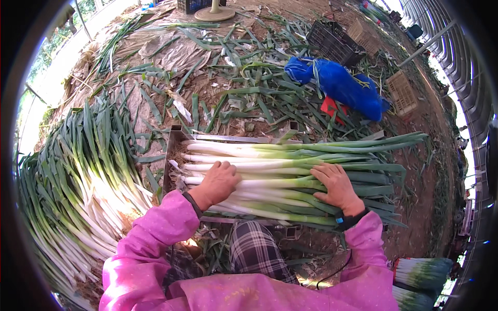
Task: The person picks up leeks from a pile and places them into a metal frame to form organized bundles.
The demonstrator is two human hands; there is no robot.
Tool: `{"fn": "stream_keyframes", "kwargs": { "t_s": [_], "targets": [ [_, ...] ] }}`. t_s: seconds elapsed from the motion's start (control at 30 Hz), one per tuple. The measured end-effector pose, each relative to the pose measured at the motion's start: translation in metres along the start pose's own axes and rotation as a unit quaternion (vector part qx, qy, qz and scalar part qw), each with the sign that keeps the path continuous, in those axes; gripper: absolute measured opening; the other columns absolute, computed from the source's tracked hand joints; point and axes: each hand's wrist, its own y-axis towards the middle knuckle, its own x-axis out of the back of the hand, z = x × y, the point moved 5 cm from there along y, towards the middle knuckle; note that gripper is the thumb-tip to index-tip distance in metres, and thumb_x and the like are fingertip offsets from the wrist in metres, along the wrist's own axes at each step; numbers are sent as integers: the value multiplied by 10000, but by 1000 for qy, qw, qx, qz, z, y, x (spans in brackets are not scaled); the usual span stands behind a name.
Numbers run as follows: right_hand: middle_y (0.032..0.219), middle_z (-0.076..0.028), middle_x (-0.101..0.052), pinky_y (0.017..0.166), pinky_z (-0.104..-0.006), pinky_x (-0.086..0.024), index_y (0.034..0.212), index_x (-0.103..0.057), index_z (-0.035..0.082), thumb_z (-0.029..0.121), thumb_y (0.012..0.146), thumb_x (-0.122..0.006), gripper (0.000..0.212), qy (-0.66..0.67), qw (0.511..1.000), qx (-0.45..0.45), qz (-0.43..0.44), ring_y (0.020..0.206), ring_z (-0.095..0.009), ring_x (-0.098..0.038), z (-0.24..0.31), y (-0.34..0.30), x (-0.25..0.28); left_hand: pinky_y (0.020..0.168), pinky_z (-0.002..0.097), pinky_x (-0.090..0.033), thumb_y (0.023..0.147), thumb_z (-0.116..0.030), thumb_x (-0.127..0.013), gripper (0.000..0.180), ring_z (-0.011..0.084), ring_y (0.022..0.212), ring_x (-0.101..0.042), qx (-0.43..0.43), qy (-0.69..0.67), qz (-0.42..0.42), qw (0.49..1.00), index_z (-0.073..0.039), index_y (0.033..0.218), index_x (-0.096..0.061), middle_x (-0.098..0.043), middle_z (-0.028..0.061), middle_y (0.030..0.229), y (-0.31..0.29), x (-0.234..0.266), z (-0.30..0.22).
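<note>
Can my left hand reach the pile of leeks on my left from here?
Probably yes. Your left hand is on the leeks in the metal frame, and the pile lies nearby; only the frame's end seems to stand between, and looks low enough to clear.

As I observe, the leeks at centre hide most of the metal rack; the upper edge cuts off the beige pedestal.

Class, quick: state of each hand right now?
Left hand: curled over the leeks; whether gripping cannot be told.
Right hand: open, laid on the leeks.
</note>
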Motion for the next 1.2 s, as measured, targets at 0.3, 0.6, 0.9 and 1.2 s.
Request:
{"fn": "stream_keyframes", "kwargs": {
  "t_s": [0.3, 0.6, 0.9, 1.2],
  "targets": [
    [866, -103, -567, 748, -424, -468, 1041, -596, 93, 90, 577, -711, 478, -110, 985, -129, 25, 857, -313, -589, 29, -14, 105, 660, 400, -468, 782, -185, -690, 297, 301, 775, -592, -49, -91, -143, 984, -94, 1046, -589, -569, 90, 850, -3, 103, 2],
    [1092, -124, -601, 910, -427, -437, 1263, -576, 223, 438, 776, -688, 544, -83, 953, -215, 198, 1062, -315, -560, -108, 59, -13, 853, 416, -448, 889, -399, -592, 410, 310, 954, -571, 179, -143, -41, 973, -247, 1269, -582, -592, 118, 960, 46, -20, 137],
    [1224, -155, -604, 976, -423, -421, 1289, -568, 199, 533, 787, -653, 609, 34, 937, -249, 242, 1148, -331, -554, -131, 78, -57, 967, 424, -412, 902, -531, -506, 560, 364, 1151, -537, 208, -178, 96, 957, -122, 1281, -559, -598, 186, 1214, 47, -37, 169],
    [1267, -155, -583, 1018, -406, -398, 1312, -552, 184, 590, 814, -585, 643, 34, 935, -256, 244, 1184, -332, -536, -117, 76, -52, 939, 435, -434, 914, -601, -409, 611, 379, 1093, -577, 241, -129, 171, 946, -100, 1185, -628, -620, 193, 1171, 48, -46, 173]
  ]
}}
